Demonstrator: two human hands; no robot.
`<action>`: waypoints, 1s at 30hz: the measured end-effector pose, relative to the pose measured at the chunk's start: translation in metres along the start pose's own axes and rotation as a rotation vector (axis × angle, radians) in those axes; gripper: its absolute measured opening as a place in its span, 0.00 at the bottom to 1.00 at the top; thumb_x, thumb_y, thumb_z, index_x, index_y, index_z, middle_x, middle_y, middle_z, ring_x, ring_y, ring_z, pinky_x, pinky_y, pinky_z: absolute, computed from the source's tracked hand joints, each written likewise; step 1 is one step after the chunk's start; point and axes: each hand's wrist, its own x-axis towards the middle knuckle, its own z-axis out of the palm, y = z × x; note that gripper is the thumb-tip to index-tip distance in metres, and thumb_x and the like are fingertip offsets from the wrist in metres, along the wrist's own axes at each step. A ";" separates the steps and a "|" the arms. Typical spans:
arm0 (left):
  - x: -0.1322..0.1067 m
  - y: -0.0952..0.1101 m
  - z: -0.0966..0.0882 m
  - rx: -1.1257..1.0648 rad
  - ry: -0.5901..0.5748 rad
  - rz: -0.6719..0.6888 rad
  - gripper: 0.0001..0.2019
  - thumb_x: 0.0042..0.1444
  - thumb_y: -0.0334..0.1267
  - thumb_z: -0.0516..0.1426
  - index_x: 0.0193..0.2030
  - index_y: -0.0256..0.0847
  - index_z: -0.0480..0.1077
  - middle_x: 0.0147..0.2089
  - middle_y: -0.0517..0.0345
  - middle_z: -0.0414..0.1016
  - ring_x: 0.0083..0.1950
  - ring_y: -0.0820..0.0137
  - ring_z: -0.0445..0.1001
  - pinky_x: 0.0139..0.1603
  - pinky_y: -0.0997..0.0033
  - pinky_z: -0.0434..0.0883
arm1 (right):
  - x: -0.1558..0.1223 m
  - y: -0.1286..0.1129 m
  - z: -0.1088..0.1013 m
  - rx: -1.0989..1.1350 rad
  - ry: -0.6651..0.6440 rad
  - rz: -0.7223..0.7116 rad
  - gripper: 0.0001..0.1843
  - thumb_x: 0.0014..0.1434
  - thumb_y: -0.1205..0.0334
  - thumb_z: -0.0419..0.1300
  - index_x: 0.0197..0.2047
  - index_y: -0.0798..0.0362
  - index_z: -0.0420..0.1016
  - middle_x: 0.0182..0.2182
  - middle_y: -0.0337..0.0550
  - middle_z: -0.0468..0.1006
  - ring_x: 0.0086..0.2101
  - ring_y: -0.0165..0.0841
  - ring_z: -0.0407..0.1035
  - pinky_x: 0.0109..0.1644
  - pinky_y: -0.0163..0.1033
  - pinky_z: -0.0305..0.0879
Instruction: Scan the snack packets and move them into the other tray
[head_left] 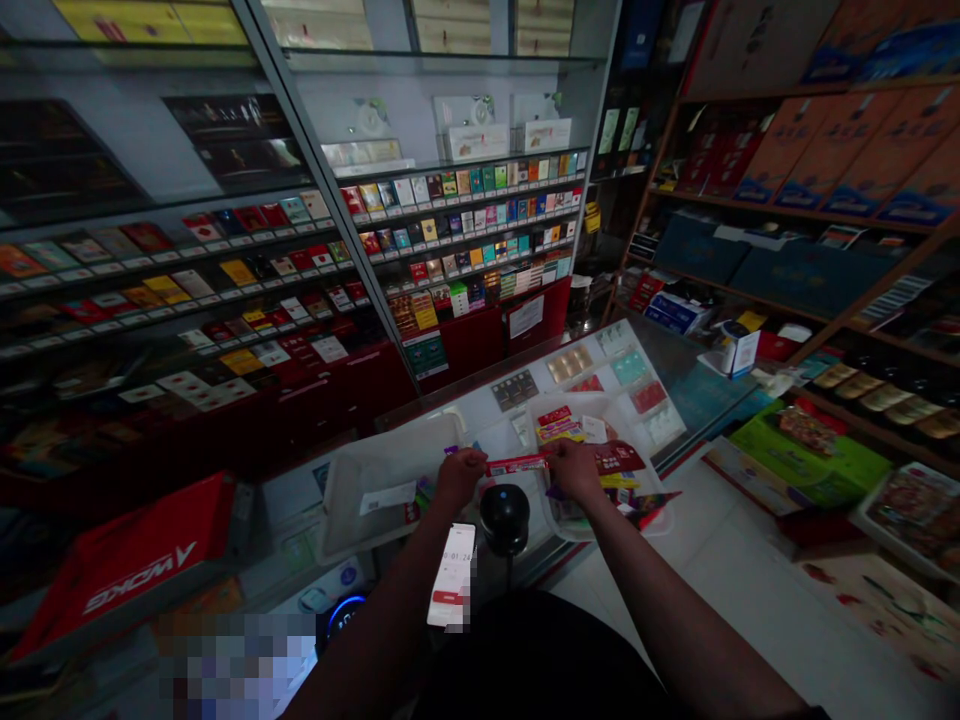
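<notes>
Bridging left hand (466, 472) and right hand (574, 470), fingers pinching: slim red packet (516, 465).
Black domed device (505, 515), six o'clock; pale plastic bin (360, 462), nine o'clock, partly behind forearm (394, 590); lettering illegible.

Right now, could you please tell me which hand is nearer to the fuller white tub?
Right. The right hand appears over the tub at its left side; the left hand is farther left, outside it, holding the red strip.

Red box (139, 570), shelved orange cartons (851, 155)
</notes>
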 end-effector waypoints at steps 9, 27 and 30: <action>-0.005 0.041 0.013 0.062 0.022 0.104 0.09 0.51 0.28 0.59 0.37 0.39 0.79 0.37 0.53 0.82 0.37 0.68 0.77 0.40 0.71 0.70 | 0.008 0.011 -0.019 0.013 0.107 0.018 0.11 0.53 0.67 0.58 0.37 0.54 0.80 0.34 0.43 0.82 0.34 0.34 0.74 0.37 0.34 0.62; -0.059 0.086 0.105 0.062 -0.282 0.187 0.09 0.50 0.25 0.57 0.36 0.37 0.76 0.33 0.58 0.80 0.34 0.72 0.76 0.35 0.76 0.68 | 0.016 0.051 -0.086 -0.043 0.196 0.164 0.17 0.54 0.68 0.56 0.45 0.54 0.80 0.35 0.42 0.82 0.32 0.31 0.74 0.36 0.33 0.63; -0.070 0.081 0.124 0.032 -0.294 0.184 0.09 0.50 0.24 0.56 0.35 0.37 0.76 0.34 0.57 0.80 0.34 0.72 0.75 0.34 0.76 0.67 | 0.015 0.054 -0.094 -0.133 0.182 0.141 0.16 0.56 0.67 0.56 0.45 0.53 0.80 0.37 0.43 0.83 0.34 0.32 0.75 0.37 0.33 0.62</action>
